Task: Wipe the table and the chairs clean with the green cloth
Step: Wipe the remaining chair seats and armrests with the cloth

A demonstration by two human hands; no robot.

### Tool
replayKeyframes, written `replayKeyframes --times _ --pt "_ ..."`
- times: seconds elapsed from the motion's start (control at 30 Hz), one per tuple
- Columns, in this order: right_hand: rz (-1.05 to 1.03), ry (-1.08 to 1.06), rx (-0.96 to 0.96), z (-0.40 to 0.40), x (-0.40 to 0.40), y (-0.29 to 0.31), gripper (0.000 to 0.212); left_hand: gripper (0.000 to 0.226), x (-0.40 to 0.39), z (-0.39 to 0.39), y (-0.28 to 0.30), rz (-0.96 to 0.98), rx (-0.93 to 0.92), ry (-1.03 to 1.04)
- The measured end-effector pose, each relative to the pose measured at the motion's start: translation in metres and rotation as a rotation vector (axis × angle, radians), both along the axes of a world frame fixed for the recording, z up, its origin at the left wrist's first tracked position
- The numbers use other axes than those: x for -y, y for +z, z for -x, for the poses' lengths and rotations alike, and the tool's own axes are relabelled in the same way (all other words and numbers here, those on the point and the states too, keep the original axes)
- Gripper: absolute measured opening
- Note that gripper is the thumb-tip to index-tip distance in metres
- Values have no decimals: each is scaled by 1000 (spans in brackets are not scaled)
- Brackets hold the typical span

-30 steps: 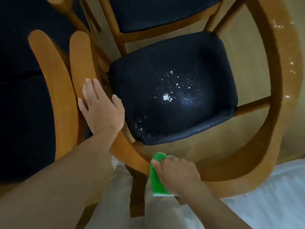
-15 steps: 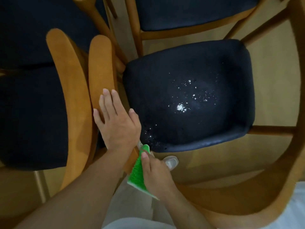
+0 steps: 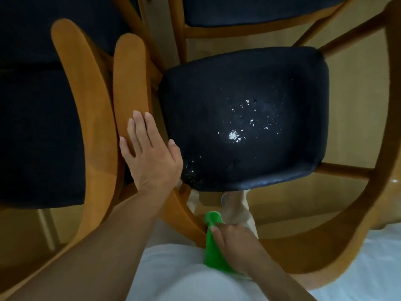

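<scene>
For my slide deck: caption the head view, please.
Left hand steadies the chair; right hand holds green cloth.

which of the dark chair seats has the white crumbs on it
The middle seat, right of the left hand. White specks dot its centre and near corner; the seats on the left and at the top show none.

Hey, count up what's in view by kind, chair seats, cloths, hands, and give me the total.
Dark chair seats: 4, the crumb-speckled one, one beyond it, two on the left
Green cloth: 1
Hands: 2, the left hand flat on a wooden chair back, the right hand holding the cloth
Total: 7
</scene>
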State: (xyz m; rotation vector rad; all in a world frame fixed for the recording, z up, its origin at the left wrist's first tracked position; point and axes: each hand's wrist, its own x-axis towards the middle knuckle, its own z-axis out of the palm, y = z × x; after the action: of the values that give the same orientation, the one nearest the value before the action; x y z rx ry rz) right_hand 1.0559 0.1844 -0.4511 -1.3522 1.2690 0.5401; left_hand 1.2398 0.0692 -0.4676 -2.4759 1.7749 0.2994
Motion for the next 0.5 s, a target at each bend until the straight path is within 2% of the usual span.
replayKeyframes --times 0.07,0.17,0.23,0.3,0.4,0.5 --pt "-93 -117 49 -5 8 -3 47 70 1 0 -1 25 -8 7" --pt "-236 -466 159 -1 33 -12 55 70 2 -1 -4 41 -8 33" --pt "-206 -626 208 7 59 -22 61 69 2 -1 -6 55 9 38" --pt "-158 -747 276 12 99 -38 58 69 1 -1 -8 74 28 42" --pt "8 -787 321 9 166 -65 48 68 -1 0 -10 116 60 50" --pt "252 -597 421 -9 228 -82 50 66 -2 2 -13 145 88 44"
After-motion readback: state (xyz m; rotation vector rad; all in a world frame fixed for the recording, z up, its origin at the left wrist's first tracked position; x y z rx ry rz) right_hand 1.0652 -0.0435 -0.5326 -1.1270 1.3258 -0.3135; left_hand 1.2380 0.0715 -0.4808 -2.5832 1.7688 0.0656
